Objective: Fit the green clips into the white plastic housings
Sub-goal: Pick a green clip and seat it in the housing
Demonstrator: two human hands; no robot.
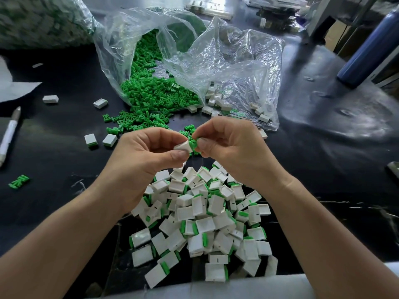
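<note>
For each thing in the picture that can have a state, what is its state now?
Left hand: closed on a white housing.
Right hand: closed on a green clip, at the housing's opening.
Bag of green clips: open, on its side, clips spilling out.
Pile of housings: many with green clips fitted.
Pen: lying flat.

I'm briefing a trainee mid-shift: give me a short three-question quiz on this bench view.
1. True or false: the left hand holds a small white plastic housing.
2. Which hand presses the green plastic clip? A left, B right
3. Fill in: the loose green clips spill from a clear plastic ____.

Key: 1 true; 2 B; 3 bag.
</note>
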